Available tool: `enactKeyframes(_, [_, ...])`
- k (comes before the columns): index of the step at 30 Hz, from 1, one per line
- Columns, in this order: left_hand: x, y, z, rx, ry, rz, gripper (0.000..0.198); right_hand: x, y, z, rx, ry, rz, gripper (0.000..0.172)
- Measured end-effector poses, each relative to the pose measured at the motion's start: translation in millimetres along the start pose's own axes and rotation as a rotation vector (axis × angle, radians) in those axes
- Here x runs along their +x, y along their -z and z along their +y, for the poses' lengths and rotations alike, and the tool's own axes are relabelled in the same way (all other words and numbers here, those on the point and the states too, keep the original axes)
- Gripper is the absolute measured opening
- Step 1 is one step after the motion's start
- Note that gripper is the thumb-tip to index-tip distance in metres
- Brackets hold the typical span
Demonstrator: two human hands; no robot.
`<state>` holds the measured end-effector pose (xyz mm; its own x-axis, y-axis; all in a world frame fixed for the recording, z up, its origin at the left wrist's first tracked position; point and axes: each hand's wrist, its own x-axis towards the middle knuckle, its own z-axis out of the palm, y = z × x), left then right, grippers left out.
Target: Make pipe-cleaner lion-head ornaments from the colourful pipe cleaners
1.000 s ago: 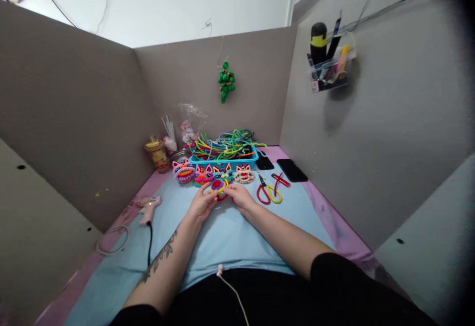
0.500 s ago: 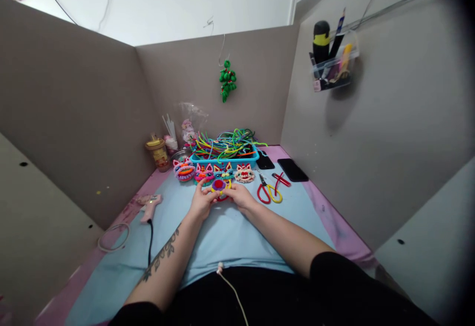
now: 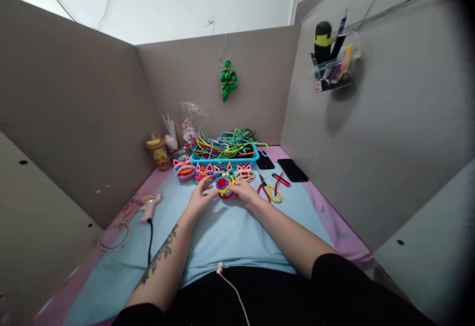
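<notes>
Multicoloured craft piece (image 3: 222,184), with a red centre, a purple ring round it, and yellow and red loops at its edge, is held up near the middle of the scene, over the pale blue cloth (image 3: 245,242). The right hand (image 3: 243,193) has hold of its right side, thumb and fingers closed in a pinch. The left hand (image 3: 201,197) is partly open at the left side of the piece, its fingers raised and parted from the thumb; the thumb tip is close to the edge, and I cannot tell whether it touches.

Just beyond the hands, four fuzzy animal heads stand in a row from left to right: a lilac head (image 3: 184,169), a pink head (image 3: 204,171), a blue head (image 3: 223,171) and a white head (image 3: 244,173). The lower parts of the middle two are partly hidden by the left hand and the piece. Behind the row, on the far side, is a bright blue basket (image 3: 208,161) heaped with coloured stems (image 3: 230,143).

To the right of the right hand lie scissors (image 3: 275,196) with one red and one yellow handle, and farther right a black phone (image 3: 293,170). Well to the left lies a pink glue gun (image 3: 149,208).
</notes>
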<state>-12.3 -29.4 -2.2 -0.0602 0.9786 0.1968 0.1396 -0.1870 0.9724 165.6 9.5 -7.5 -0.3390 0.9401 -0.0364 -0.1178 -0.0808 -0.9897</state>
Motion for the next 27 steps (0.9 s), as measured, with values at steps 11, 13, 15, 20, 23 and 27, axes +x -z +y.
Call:
enactKeyframes(11, [-7, -6.2, -8, 0.353, -0.281, -0.247, 0.067, -7, -3, -2, -0.133, 0.261, -0.052, 0.027])
enactKeyframes(13, [-6, -6.7, -12, 0.385, -0.28, -0.165, 0.065, -6, -3, -1, -0.192, 0.337, 0.079, 0.03])
enactKeyframes(15, [-6, -6.7, -12, 0.424, -0.291, -0.072, 0.062, -5, -2, -1, -0.279, 0.398, 0.192, 0.024])
enactKeyframes(20, [-9, -8.2, -9, 0.545, -0.389, 0.071, 0.053, -6, -5, 2, -0.395, 0.419, 0.191, 0.017])
enactKeyframes(23, [-12, -11.9, -8, 0.615, -0.428, 0.09, 0.051, -8, -12, 4, -0.399, 0.429, 0.188, 0.014])
enactKeyframes(27, [-14, -17.3, -9, 0.681, -0.443, 0.072, 0.049, -12, -17, 3, -0.404, 0.428, 0.207, 0.01])
